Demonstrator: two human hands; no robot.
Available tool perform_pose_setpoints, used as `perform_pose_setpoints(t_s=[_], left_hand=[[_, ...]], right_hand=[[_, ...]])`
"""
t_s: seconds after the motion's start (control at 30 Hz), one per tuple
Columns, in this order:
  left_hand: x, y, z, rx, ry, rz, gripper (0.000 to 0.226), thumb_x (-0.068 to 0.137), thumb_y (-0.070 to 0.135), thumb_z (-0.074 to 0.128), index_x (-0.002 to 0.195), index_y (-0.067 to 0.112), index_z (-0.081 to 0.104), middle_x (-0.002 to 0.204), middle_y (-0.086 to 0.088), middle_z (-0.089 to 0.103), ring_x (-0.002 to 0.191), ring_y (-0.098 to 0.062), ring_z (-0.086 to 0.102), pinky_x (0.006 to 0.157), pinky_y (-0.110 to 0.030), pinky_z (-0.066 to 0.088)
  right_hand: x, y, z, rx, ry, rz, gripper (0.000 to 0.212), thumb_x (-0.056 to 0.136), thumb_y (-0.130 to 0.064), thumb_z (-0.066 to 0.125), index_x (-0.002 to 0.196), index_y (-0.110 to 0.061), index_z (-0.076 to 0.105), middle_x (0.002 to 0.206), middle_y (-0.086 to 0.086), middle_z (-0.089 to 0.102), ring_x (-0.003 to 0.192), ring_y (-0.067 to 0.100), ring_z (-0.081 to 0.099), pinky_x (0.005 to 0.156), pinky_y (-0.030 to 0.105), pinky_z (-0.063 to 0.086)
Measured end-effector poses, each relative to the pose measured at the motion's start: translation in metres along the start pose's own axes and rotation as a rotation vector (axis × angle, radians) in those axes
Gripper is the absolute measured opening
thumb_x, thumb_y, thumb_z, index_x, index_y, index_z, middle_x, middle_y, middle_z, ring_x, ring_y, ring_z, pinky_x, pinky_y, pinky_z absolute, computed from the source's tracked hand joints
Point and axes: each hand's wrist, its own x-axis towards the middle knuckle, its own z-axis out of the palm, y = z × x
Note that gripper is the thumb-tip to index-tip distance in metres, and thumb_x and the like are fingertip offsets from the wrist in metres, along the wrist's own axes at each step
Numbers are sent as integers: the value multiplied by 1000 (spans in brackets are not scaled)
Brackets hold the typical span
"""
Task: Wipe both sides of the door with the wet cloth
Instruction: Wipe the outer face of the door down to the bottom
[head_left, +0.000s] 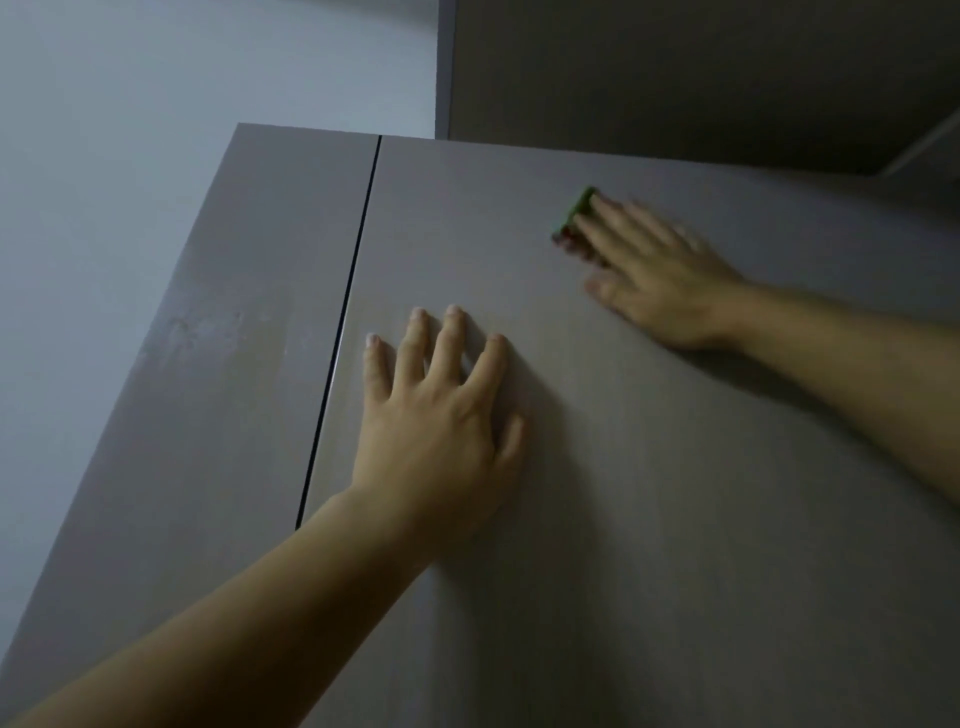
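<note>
Door: a grey-brown flat panel (649, 493) that fills most of the view; its top edge runs across the upper part of the picture
Left hand: the left hand (441, 415) lies flat on the door, near the door's left edge and below its top edge; the fingers are straight and spread apart, the thumb points to the right, and the hand holds nothing
Right hand: the right hand (660, 280) is on the door closer to the top edge, well apart from the left hand; it looks blurred, the fingers seem stretched out and not curled, and they press on the cloth
Cloth: a green cloth (574, 215) lies against the door under the fingertips of the right hand; only its left end shows past the fingers, with a darker part at the lower side; I cannot tell if it is folded
Gap: a thin dark gap (343, 322) runs along the door's left edge, just beside the little finger of the left hand
Neighbour panel: a panel of the same colour (218, 441) stands left of the gap, with a pale smudge (208, 332) on it
Wall: a light grey wall (130, 130) is behind, at upper left
Upper right: a darker surface (675, 67) is above the door's top edge
</note>
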Motion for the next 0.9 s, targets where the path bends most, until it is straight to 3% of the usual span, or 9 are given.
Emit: perform_pose_setpoints(t_s=[0.07,0.13,0.27,0.33,0.5,0.7,0.73,0.83,0.9], left_hand=[[1,1,1,-16,5,-6,75,91,68,8,158,33,3,170,-8,3,157,-35,-6,124,-62,-2],[1,0,0,-9,2,-7,74,93,67,10,158,33,3,170,-8,3,157,-35,-6,124,-63,-1],[1,0,-1,16,-10,-9,77,90,68,7,158,32,5,170,-10,5,156,-36,-3,123,-65,2],[1,2,-2,13,-11,-20,79,89,69,5,159,32,8,170,-10,6,156,-36,-3,123,-65,2],[3,15,-9,34,-34,-90,81,87,71,3,156,30,15,169,-8,7,157,-33,-6,123,-64,-6],[13,78,-14,-34,21,-18,77,93,65,6,160,28,3,171,-9,-8,156,-28,-19,126,-51,-9],[13,89,-12,-45,22,19,78,92,66,6,161,30,-2,170,-7,-11,155,-27,-20,127,-48,-10],[18,112,-5,-75,-16,30,76,91,69,6,159,36,-7,170,-2,-12,155,-24,-19,124,-42,-13],[21,118,0,-51,-48,6,73,94,69,8,159,37,-6,171,-2,-11,156,-26,-17,124,-44,-11]], right_hand=[[22,13,-12,54,-4,268,66,104,-61,8,162,-33,-7,171,-5,-14,157,18,-14,125,41,-10],[25,1,-12,65,17,309,69,104,-63,10,163,-30,-4,171,-3,-12,157,22,-11,125,43,-7],[-18,-31,12,-11,43,-174,81,91,-78,-4,160,-37,-14,163,-16,-28,149,5,-30,113,25,-28],[-14,-14,8,-30,14,-229,78,92,-76,-3,159,-39,-16,162,-18,-29,145,0,-34,110,21,-30],[28,39,-16,91,-6,289,67,105,-61,11,163,-31,-5,171,-4,-14,157,20,-13,125,42,-9],[-19,33,11,15,31,-212,83,88,-76,-6,161,-37,-10,168,-14,-17,150,7,-23,119,32,-15],[-13,46,7,9,24,-191,79,92,-74,-3,161,-37,-10,168,-14,-17,151,8,-22,120,33,-14],[19,82,-12,45,-5,149,67,105,-60,10,163,-31,-5,171,-6,-13,157,19,-13,125,40,-8],[25,80,-15,70,11,215,66,106,-58,12,163,-29,-3,171,-3,-11,158,23,-11,125,44,-7]])
